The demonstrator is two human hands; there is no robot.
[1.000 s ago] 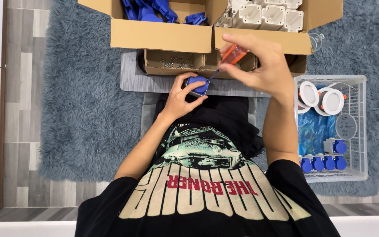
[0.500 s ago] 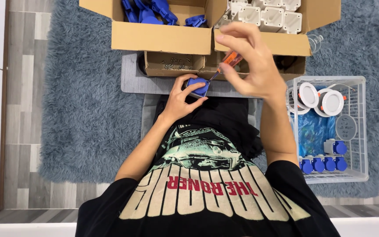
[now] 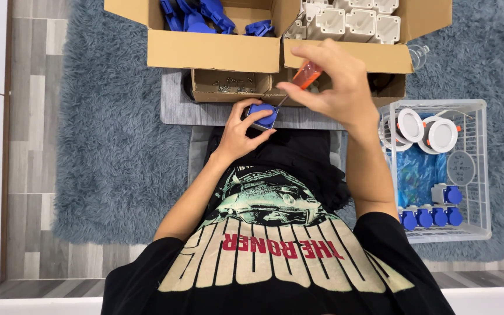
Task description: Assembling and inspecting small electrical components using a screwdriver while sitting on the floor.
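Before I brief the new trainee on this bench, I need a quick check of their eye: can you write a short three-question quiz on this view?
1. True or false: the right hand holds an orange-handled screwdriver with its tip down at the blue part.
2. What holds the blue part steady? A) the left hand B) a clamp C) the wire basket
3. Fill in: the white housings sit in a ______ box.

Key: 1 true; 2 A; 3 cardboard
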